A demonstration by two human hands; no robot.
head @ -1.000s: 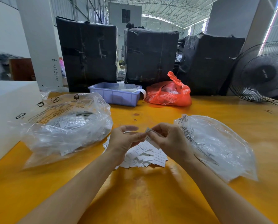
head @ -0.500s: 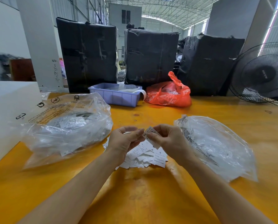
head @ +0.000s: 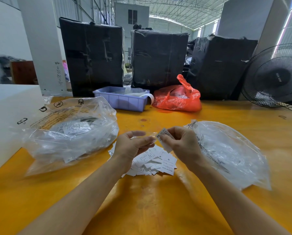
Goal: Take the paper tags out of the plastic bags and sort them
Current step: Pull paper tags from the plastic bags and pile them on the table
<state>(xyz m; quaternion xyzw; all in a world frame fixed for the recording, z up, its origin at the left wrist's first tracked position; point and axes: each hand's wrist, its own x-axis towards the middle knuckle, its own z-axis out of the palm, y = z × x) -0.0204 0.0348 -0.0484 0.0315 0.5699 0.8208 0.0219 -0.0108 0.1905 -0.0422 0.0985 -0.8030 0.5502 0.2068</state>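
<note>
Bright, even daylight comes from the translucent roof [head: 184, 16] far beyond the hands. The glossy orange table [head: 150, 200] shows soft glare just below the wrists, and shadows are faint. The left hand [head: 133, 146] has motion-blurred fingertips; the right hand [head: 180, 146] is sharper. Wide-angle distortion bows the fan [head: 275, 75] and pillars toward the frame edges.

held tag [head: 164, 138]: "SX"; tag in pile [head: 167, 164]: "S", "MADE IN CHINA"; pillar [head: 45, 48]: handwritten digits, unclear
</note>
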